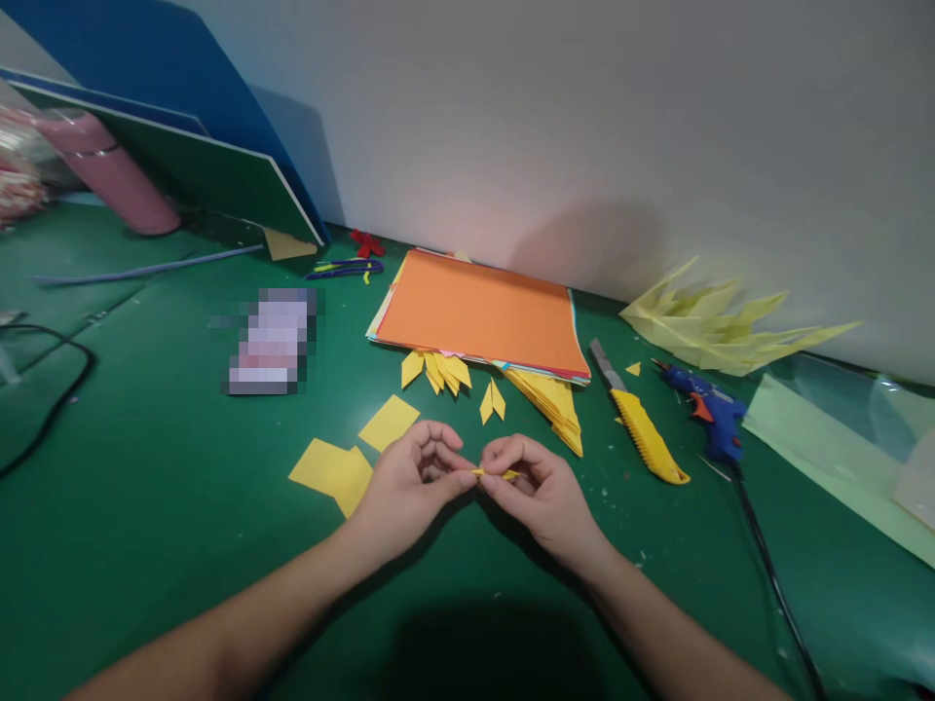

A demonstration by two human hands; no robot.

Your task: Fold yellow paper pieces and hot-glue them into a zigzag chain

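Observation:
Both of my hands meet low over the green table (146, 506), pinching one small folded piece of yellow paper (495, 474) between them. My left hand (413, 482) grips its left end with thumb and curled fingers. My right hand (533, 487) pinches the right end, fingers curled. Flat yellow paper squares (343, 467) lie just left of my left hand. Several folded yellow pointed pieces (442, 372) lie beyond my hands, in front of a stack of coloured paper with an orange sheet (482, 312) on top.
A yellow utility knife (643, 428) and a blue glue gun (708, 409) with a black cord lie to the right. Pale yellow folded shapes (723, 326) rest by the wall. A blurred object (270, 341), black cable (51, 399), pink cylinder (109, 170) and leaning boards (197, 166) are at left.

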